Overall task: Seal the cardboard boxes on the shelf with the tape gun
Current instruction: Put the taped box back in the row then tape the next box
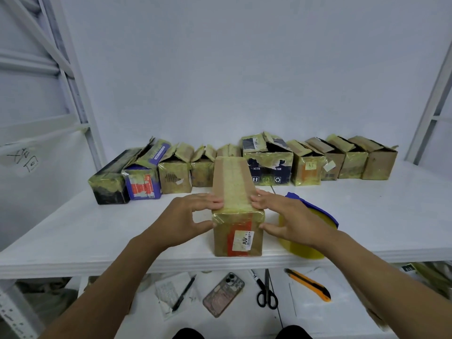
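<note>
On the lower surface nearest the person lay a pen (183,293), a phone (223,294), scissors (267,292) and a utility knife (309,285). Above them, at the front edge of the shelf (122,231), stood the box in hand (238,238), its long axis running straight away from the person and a strip of tape laid along its top. The left hand (189,216) and right hand (286,217) flanked its near end, both open. Their fingers lay flat on the top edges and their thumbs on the sides, gripping nothing (smoothing the tape down, it seemed). The tape gun (303,250) rested just right of the box, partly hidden behind the right hand, so that hand was the nearer for taking it up. Farther back, along the wall, a row of boxes (269,167) waited, many with flaps standing open.
</note>
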